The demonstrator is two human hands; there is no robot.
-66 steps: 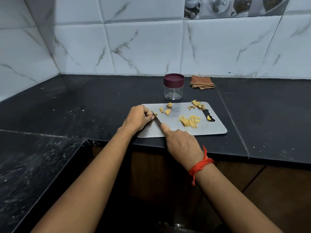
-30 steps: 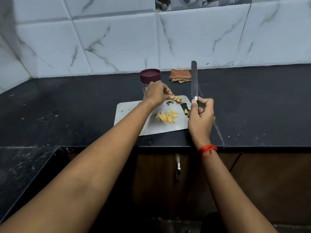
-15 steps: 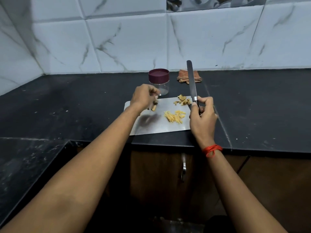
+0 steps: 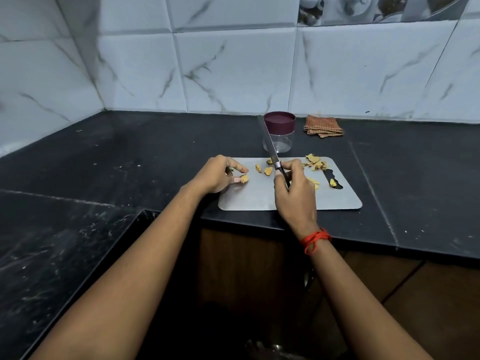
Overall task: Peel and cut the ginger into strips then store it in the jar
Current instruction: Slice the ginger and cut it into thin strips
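Observation:
A grey cutting board (image 4: pixel 249 198) lies at the black counter's front edge. My left hand (image 4: pixel 218 175) pinches a small yellow ginger piece (image 4: pixel 244 179) down on the board's left end. My right hand (image 4: pixel 296 193) grips the knife (image 4: pixel 270 149) by its handle, blade raised and pointing away toward the jar. Two loose ginger pieces (image 4: pixel 268 170) lie between my hands. Peel scraps (image 4: pixel 314 162) sit at the board's far right, and cut strips (image 4: pixel 314 181) are mostly hidden behind my right hand. The clear jar (image 4: pixel 279 133) with a maroon lid stands closed behind the board.
A folded brown checked cloth (image 4: pixel 322 126) lies by the tiled wall, right of the jar. One ginger bit (image 4: pixel 332 182) rests in the board's handle slot. The counter (image 4: pixel 130 157) turns a corner on the left; wooden cabinet fronts are below its edge.
My left hand moved from the peel pile to the board's left end and set a ginger piece down. The knife tilted from upright to slanting left above the board. The view shifted.

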